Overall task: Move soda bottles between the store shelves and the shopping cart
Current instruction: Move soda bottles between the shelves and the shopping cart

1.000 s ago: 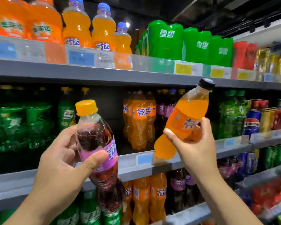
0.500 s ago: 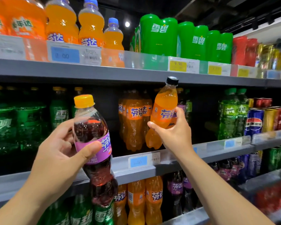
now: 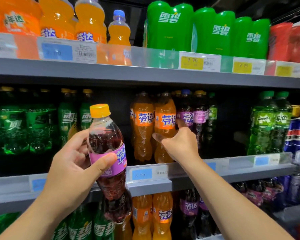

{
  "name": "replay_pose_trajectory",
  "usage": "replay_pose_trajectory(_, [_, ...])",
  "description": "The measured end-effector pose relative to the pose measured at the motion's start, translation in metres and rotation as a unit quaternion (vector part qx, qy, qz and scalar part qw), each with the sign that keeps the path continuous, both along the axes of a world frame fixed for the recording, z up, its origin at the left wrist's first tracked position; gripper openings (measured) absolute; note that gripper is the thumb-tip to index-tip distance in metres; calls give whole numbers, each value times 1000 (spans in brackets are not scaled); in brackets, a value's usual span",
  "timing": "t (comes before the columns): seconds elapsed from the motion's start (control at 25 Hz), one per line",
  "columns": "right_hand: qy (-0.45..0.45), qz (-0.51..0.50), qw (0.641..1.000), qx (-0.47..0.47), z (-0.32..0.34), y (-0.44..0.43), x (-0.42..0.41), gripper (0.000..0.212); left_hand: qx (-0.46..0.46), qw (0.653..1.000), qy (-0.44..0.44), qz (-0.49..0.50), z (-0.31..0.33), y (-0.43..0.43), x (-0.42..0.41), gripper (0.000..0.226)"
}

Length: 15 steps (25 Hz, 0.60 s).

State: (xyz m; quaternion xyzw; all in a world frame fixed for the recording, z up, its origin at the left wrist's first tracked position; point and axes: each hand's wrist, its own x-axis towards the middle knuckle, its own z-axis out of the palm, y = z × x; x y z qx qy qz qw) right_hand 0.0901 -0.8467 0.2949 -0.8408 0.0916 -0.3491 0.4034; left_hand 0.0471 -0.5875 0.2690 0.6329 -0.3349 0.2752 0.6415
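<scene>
Grips in the left hand (image 3: 71, 163) a clear plastic bottle of dark purple soda (image 3: 109, 153) with an orange cap, tilted slightly, thumb pressed across its purple label printed 芬达 in white. Reaches with the right hand (image 3: 178, 144) onto the grey metal shelf (image 3: 232, 172), thumb and fingers curled round an orange plastic soda bottle (image 3: 164, 122) standing there, its orange label also reading 芬达. Below and left of the right hand, on the shelf edge: a blue price tag (image 3: 141, 174) reading 3.50. Behind and left of the left hand: green plastic bottles (image 3: 68, 122) marked 雪碧. Above both hands: green multipacks (image 3: 170, 26) marked 雪碧, over yellow price tags (image 3: 191, 62) reading 9.90. Right of the right hand: green bottles labelled MIRINDA (image 3: 263, 122), then blue Pepsi cans (image 3: 298, 134).
</scene>
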Motion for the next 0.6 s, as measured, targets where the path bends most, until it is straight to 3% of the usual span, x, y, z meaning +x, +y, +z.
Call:
replay_pose_trajectory(0.2, [69,3,996,-47,5,3,9,73,7,1000,13,3,-1,-8,-4,52])
replay_pose_trajectory(0.44, [84,-22,995,-50,-14,-9,9,20,12,1000,12,6,0,-8,-6,54])
replay_pose_trajectory(0.52, [70,-15,996,-45,-16,-12,9,21,9,1000,12,8,1,-8,-7,57])
replay_pose_trajectory(0.6, [59,2,998,-35,-16,-13,8,37,11,1000,10,5,2,-8,-7,60])
